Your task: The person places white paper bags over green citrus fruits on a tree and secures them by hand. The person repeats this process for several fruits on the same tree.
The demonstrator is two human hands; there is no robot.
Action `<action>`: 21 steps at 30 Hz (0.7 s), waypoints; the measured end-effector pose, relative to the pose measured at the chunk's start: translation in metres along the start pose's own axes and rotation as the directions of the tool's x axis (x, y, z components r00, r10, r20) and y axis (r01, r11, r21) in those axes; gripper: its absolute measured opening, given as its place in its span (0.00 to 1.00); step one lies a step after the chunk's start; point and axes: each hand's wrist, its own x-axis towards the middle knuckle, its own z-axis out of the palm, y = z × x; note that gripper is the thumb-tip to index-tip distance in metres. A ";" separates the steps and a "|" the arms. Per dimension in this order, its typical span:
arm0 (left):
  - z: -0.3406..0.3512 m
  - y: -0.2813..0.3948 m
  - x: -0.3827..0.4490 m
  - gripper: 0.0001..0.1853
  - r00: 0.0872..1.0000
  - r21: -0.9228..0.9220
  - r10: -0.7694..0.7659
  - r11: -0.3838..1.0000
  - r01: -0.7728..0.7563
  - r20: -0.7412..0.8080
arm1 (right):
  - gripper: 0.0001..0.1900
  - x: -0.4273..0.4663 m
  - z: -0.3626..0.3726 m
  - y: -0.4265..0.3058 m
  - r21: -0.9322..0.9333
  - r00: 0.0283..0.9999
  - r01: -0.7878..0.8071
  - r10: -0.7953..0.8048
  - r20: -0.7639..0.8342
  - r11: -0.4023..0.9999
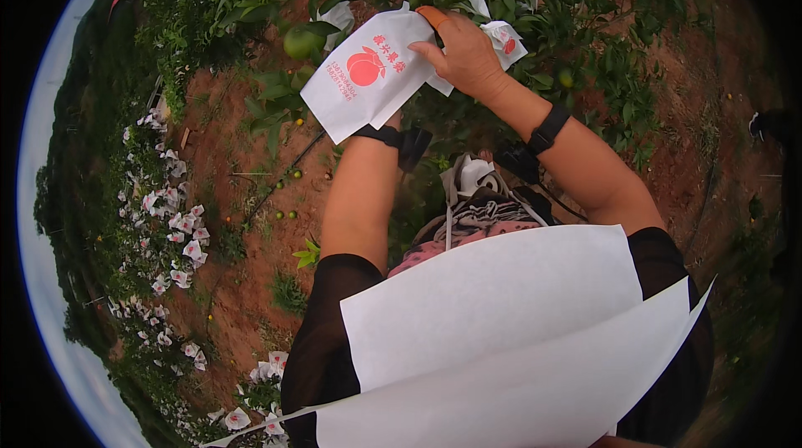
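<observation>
A white paper fruit bag [351,81] with a red fruit print and writing is spread before me at the citrus tree. My right hand [460,53], an orange cover on one finger, grips its upper right edge between thumb and fingers. Behind the bag my left hand is hidden; only its forearm and a black wrist strap show, so its hold cannot be told. A green citrus fruit [302,43] hangs just left of the bag's top. Another printed paper bag [506,44] is on the tree just right of my right hand.
Large white sheets [501,304] cover the lower view near my chest. A pouch [470,179] with white paper sits at my waist. Small fruits [286,215] and a dark hose [276,185] lie on red soil. Trees with bagged fruit [182,222] stand left.
</observation>
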 end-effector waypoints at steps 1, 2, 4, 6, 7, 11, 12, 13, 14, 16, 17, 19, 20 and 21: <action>-0.002 -0.002 0.004 0.19 1.000 0.014 -0.001 1.000 0.001 -0.005 | 0.22 -0.011 -0.006 0.000 0.045 0.999 -0.016 0.018 -0.041 0.999; -0.005 -0.001 0.006 0.19 1.000 0.036 -0.007 0.999 0.007 -0.004 | 0.24 -0.025 -0.012 0.005 0.092 0.996 -0.029 0.037 -0.081 0.995; -0.008 0.001 0.006 0.19 0.999 0.073 -0.034 0.997 0.034 0.000 | 0.30 -0.052 -0.013 0.013 0.413 0.890 -0.434 0.451 0.063 0.800; -0.011 0.004 0.003 0.19 0.997 0.105 -0.072 0.992 0.071 0.006 | 0.34 -0.057 -0.001 0.022 0.583 0.535 -0.791 0.674 0.510 0.187; -0.012 0.006 0.002 0.19 0.996 0.126 -0.087 0.988 0.085 0.011 | 0.35 -0.057 0.007 0.023 0.521 0.323 -0.835 0.609 0.724 -0.178; -0.013 0.016 -0.002 0.19 0.990 0.195 -0.139 0.972 0.134 0.016 | 0.32 -0.042 0.040 0.006 0.539 0.362 -0.619 0.402 0.841 -0.571; -0.013 0.019 -0.003 0.19 0.989 0.203 -0.149 0.969 0.142 0.015 | 0.27 -0.037 0.046 0.004 0.523 0.300 -0.595 0.435 0.849 -0.610; -0.013 0.020 -0.002 0.19 0.987 0.211 -0.157 0.966 0.150 0.016 | 0.24 -0.034 0.050 0.003 0.579 0.352 -0.535 0.460 0.815 -0.616; -0.014 0.023 -0.001 0.18 0.986 0.222 -0.164 0.962 0.157 0.015 | 0.22 -0.031 0.055 0.002 0.629 0.400 -0.470 0.486 0.777 -0.619; -0.015 0.027 -0.001 0.18 0.983 0.237 -0.183 0.956 0.174 0.015 | 0.15 -0.026 0.062 0.008 0.668 0.484 -0.252 0.506 0.714 -0.700; -0.017 0.026 0.002 0.18 0.982 0.242 -0.186 0.954 0.176 0.020 | 0.14 -0.024 0.063 0.017 0.630 0.489 -0.256 0.464 0.739 -0.733; -0.019 0.027 0.001 0.18 0.981 0.260 -0.194 0.948 0.182 0.021 | 0.13 -0.016 0.058 0.029 0.554 0.494 -0.266 0.382 0.781 -0.789; -0.020 0.029 0.000 0.18 0.981 0.271 -0.195 0.945 0.182 0.018 | 0.14 -0.015 0.066 0.035 0.607 0.527 -0.216 0.432 0.732 -0.765; -0.022 0.030 -0.001 0.18 0.980 0.279 -0.196 0.942 0.185 0.014 | 0.14 -0.012 0.066 0.040 0.628 0.500 -0.288 0.445 0.743 -0.723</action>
